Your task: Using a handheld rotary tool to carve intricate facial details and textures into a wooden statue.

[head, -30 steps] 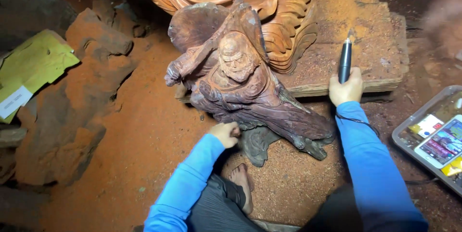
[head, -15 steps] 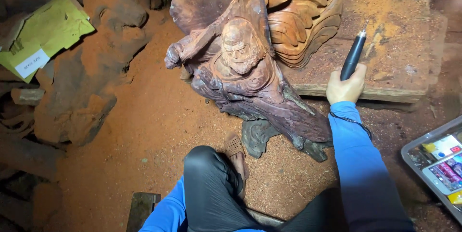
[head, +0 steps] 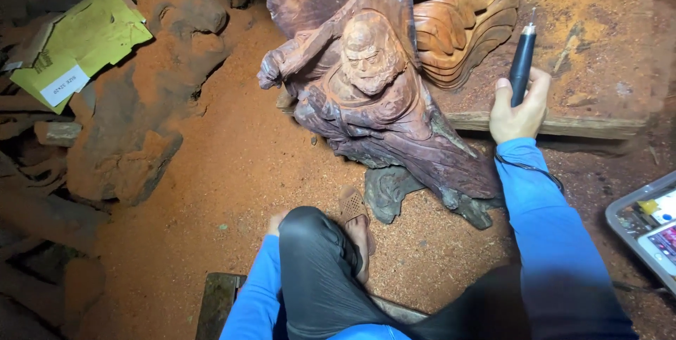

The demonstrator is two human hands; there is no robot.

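A dark reddish wooden carving of a bearded figure (head: 373, 93) leans on the sawdust-covered ground. My right hand (head: 517, 111) is to its right, gripping a dark pen-shaped rotary carving tool (head: 522, 65) with the tip pointing up, clear of the wood. A thin cable runs along my blue sleeve. My left hand (head: 276, 221) rests low beside my bent knee (head: 317, 262). It is mostly hidden behind the knee and touches nothing I can make out. My sandalled foot (head: 355, 217) lies just before the carving's base.
A larger pale carving (head: 465, 16) stands behind on a dusty wooden slab (head: 598, 51). Rough wood chunks (head: 141, 136) and a yellow cardboard piece (head: 77, 40) lie at the left. A grey tray (head: 644, 231) sits at the right edge. A dark plank (head: 218, 298) is under me.
My left hand came off the carving's base and dropped beside my knee. My knee has risen into view. My right hand keeps the tool upright.
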